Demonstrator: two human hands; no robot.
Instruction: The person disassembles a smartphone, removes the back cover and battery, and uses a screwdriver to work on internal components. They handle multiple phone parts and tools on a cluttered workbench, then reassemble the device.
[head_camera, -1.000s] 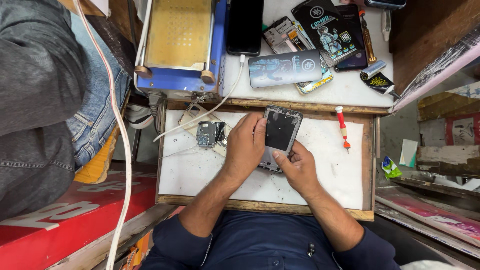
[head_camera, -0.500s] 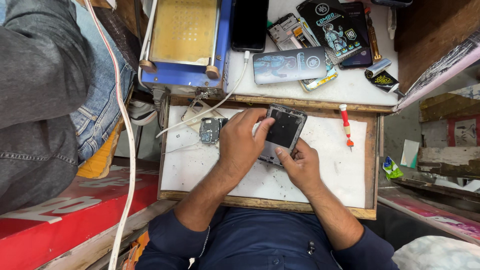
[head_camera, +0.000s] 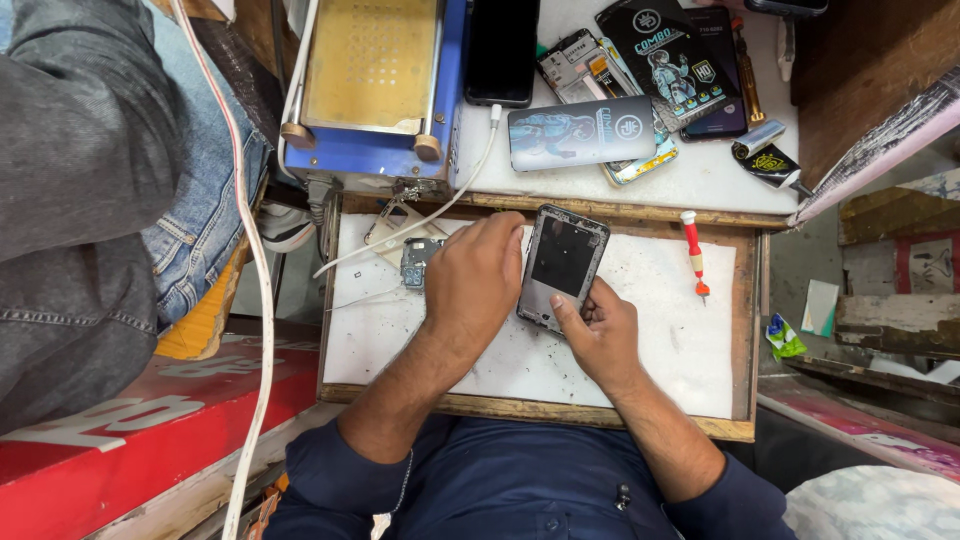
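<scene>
Near edge: wooden rim of white work tray (head_camera: 520, 405) on the tabletop, bare white surface open near and right of the hands. Right hand (head_camera: 600, 335), grip pinching the phone frame (head_camera: 562, 265) at its lower edge, thumb on the rim. Left hand (head_camera: 478, 280) covers the frame's left side, fingers curled; cannot tell how tight. Frame sits mid-tray, tilted, dark inner panel, grey border. Red screwdriver (head_camera: 692, 250) lies apart, right. Farther: blue-and-yellow separator machine (head_camera: 375, 85), boxed accessories (head_camera: 582, 132).

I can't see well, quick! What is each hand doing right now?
Left hand: curled over the left edge of the phone frame, gripping it.
Right hand: holding the phone frame's lower end, thumb on top.
</scene>
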